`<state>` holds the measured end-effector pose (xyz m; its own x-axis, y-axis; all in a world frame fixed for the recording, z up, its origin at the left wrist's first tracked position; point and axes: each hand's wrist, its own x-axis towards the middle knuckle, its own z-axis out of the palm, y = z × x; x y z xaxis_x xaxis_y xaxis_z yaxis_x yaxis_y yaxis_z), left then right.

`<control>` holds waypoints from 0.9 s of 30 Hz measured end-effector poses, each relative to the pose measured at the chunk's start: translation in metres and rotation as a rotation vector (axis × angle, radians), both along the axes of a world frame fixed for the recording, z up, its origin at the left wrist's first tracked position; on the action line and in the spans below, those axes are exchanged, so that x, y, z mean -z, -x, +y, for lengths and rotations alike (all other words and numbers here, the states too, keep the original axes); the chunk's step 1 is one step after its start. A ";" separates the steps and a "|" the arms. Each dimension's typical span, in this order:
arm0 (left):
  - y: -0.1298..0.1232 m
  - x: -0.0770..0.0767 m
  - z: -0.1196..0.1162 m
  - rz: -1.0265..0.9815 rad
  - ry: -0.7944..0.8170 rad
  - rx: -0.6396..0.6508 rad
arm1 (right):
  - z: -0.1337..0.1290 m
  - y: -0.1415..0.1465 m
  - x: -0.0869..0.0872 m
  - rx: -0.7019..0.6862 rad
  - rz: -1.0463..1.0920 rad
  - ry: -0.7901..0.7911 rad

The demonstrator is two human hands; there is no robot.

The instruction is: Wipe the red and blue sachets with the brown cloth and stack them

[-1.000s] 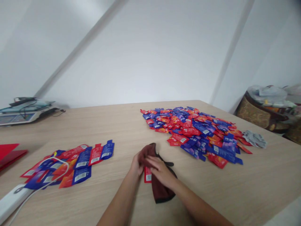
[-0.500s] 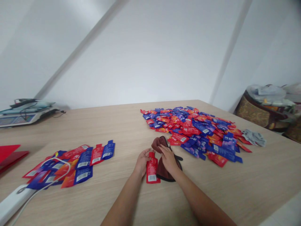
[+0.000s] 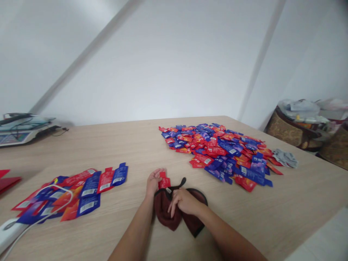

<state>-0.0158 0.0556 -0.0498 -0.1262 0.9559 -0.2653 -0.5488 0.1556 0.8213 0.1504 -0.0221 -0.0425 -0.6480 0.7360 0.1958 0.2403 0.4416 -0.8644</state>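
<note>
A dark maroon cloth piece with black edging (image 3: pixel 166 214) lies near the front middle of the table, with a small black strap at its top. My right hand (image 3: pixel 182 202) rests on it, fingers apart and pointing down at the cloth. A red sachet (image 3: pixel 163 180) sticks out behind the cloth, its lower part covered. My left hand (image 3: pixel 153 182) is at the sachet's left side, fingers bent near its top; whether they grip it is hard to make out.
Right of centre lies a big pile of red and blue sachets (image 3: pixel 214 145), with a grey cloth (image 3: pixel 285 158) beside it. More sachets (image 3: pixel 89 186) lie at left under a white cable (image 3: pixel 71 197). A scale (image 3: pixel 24 135) sits back left.
The maroon cloth has moved nearer and to the left, now turned and covering the red sachet's lower part. My right hand has moved down with it. The whole view has shifted slightly.
</note>
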 end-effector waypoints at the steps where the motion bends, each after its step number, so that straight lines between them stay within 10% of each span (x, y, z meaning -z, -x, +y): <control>1: 0.003 0.001 0.001 -0.006 0.002 -0.040 | 0.004 -0.003 0.000 0.030 0.073 0.016; 7: 0.001 0.008 -0.006 -0.085 -0.072 -0.089 | 0.008 -0.002 -0.006 0.601 0.271 -0.145; 13: -0.003 0.012 -0.002 0.050 -0.058 -0.057 | -0.017 0.030 -0.014 0.283 -0.463 -0.303; 19: 0.000 0.009 0.004 0.132 -0.151 -0.018 | 0.013 -0.007 -0.015 0.610 -0.650 -0.257; 27: -0.023 0.005 -0.028 1.509 -0.394 0.092 | 0.017 -0.019 -0.003 0.754 -0.654 -0.256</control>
